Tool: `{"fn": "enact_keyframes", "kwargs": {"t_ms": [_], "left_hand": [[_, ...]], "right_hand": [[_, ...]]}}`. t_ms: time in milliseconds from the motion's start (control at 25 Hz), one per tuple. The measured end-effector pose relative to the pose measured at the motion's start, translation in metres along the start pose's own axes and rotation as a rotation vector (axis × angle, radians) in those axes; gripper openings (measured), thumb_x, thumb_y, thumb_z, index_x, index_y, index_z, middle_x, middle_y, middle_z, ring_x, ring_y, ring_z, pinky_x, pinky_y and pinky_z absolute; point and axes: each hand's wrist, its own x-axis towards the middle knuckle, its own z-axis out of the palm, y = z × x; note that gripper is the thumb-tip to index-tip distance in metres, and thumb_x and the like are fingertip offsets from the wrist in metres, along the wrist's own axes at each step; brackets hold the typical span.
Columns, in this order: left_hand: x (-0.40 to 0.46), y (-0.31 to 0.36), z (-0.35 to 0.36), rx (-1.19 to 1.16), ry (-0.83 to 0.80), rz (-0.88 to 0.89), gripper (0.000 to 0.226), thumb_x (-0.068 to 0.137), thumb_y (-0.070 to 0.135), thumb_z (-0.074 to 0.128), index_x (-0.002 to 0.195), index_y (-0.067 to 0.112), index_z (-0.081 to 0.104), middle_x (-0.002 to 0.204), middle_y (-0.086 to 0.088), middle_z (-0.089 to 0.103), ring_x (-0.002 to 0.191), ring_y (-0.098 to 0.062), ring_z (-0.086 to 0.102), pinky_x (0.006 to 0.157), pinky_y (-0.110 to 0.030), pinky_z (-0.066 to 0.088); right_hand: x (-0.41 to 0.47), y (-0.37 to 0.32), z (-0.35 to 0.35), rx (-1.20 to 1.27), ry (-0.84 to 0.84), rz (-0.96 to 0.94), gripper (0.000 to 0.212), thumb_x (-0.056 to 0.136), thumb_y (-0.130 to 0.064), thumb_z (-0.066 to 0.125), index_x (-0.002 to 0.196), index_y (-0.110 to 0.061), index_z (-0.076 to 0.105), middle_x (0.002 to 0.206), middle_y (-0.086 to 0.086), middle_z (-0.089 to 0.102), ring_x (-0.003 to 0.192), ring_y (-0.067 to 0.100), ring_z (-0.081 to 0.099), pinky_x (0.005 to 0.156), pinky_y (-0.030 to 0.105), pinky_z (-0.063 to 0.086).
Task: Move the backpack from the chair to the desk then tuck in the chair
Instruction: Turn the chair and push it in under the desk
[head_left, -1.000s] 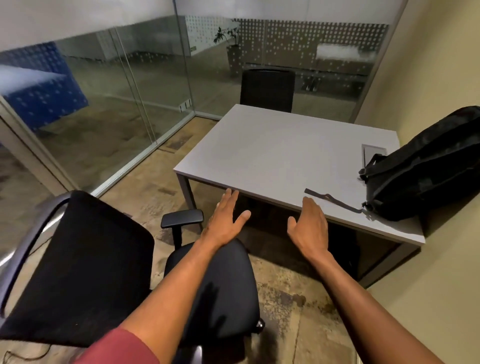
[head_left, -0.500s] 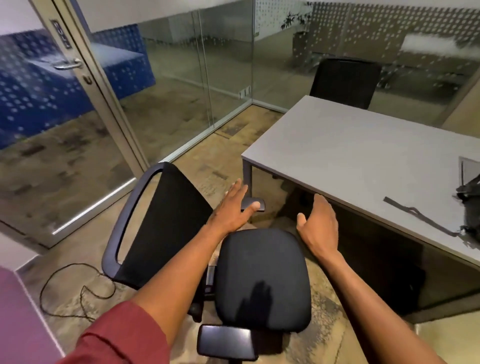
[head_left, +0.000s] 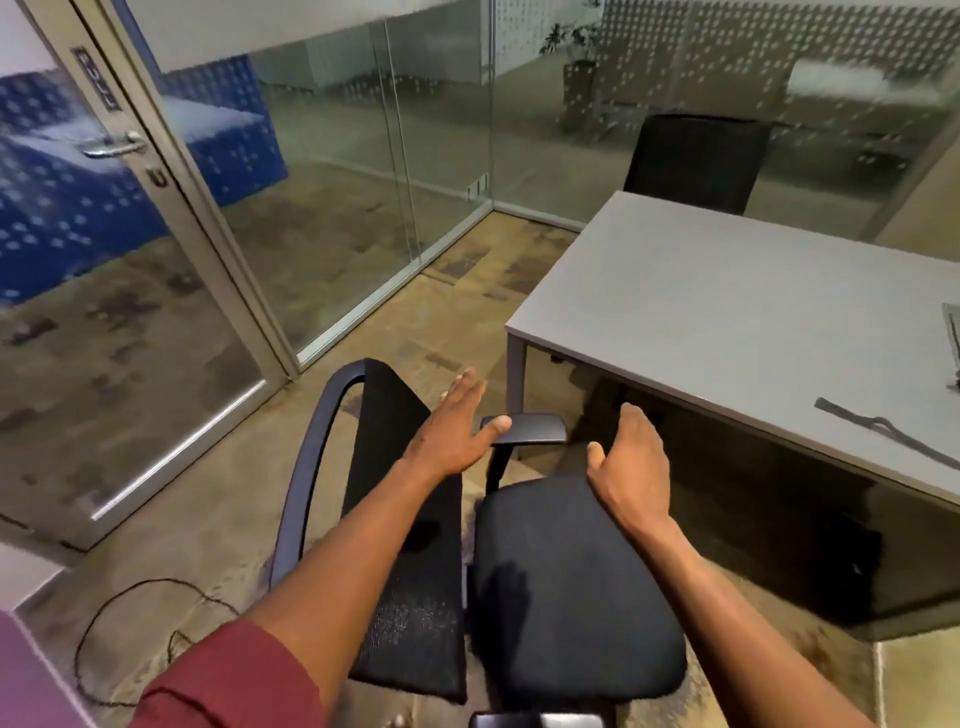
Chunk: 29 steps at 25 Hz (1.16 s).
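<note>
So the backpack part looks done. The chair (head_left: 566, 582) seat is bare, and only a loose strap (head_left: 883, 434) shows lying on the desk (head_left: 727, 301) near its right end. The bag itself is pretty much out of frame past that edge, so I can't say for sure how it's sitting. Going by that, we're on the tuck-in step.

The chair sits just off the desk's near left corner, turned sideways so its mesh back faces away from the desk and toward the glass door (head_left: 119, 322). One armrest (head_left: 530, 428) pokes out toward the desk leg.

Both hands are empty. The left hand (head_left: 452, 436) hovers over the top of the chair back, fingers straight and loosely spread, thumb out toward the armrest, not gripping anything yet. The right hand (head_left: 631, 467) hangs above the far edge of the seat, fingers together and slightly curled, thumb apart.

Next move, I'd guess: grab the back or armrest, swivel the chair to face the desk, then roll it under. Watch the armrest against the desk leg, and that cable (head_left: 135, 639) on the floor beyond the chair, away from the desk.
</note>
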Motion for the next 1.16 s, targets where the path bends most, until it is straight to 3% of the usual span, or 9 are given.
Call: {"fn": "enact_keyframes", "kwargs": {"t_ms": [240,680,880,1160], "left_hand": [[0.034,-0.053,-0.028,0.030,-0.147,0.159,0.082,0.098,0.053,0.048,0.160,0.015,0.009,0.168,-0.004,-0.002,0.154,-0.016,-0.004,0.120,-0.031,-0.002],[0.063,-0.068,-0.033,0.033,-0.192,0.265,0.082,0.097,0.054,0.050,0.159,0.015,0.014,0.168,-0.006,0.001,0.154,-0.018,-0.002,0.125,-0.039,0.007],[0.073,-0.087,-0.030,0.063,-0.293,0.308,0.080,0.098,0.045,0.054,0.159,0.014,0.012,0.168,-0.005,0.000,0.154,-0.018,-0.003,0.124,-0.038,0.005],[0.106,-0.108,-0.042,0.097,-0.459,0.464,0.075,0.100,0.032,0.055,0.159,0.011,0.012,0.168,-0.009,0.005,0.154,-0.023,0.001,0.125,-0.039,0.005]], "right_hand": [[-0.014,-0.057,0.020,0.017,0.121,0.169,0.069,0.090,-0.022,0.063,0.148,-0.002,0.031,0.152,0.017,0.041,0.141,0.032,0.037,0.116,0.040,0.031],[-0.021,-0.074,0.027,-0.016,0.168,0.274,0.070,0.092,-0.026,0.061,0.150,-0.005,0.029,0.154,0.015,0.038,0.143,0.031,0.034,0.118,0.041,0.030],[-0.026,-0.081,0.043,-0.016,0.157,0.363,0.071,0.093,-0.027,0.059,0.151,-0.005,0.026,0.158,0.014,0.033,0.146,0.029,0.029,0.118,0.039,0.027],[-0.042,-0.120,0.075,0.033,0.284,0.590,0.074,0.093,-0.026,0.061,0.153,-0.007,0.024,0.159,0.013,0.029,0.147,0.028,0.027,0.119,0.041,0.028]]}}
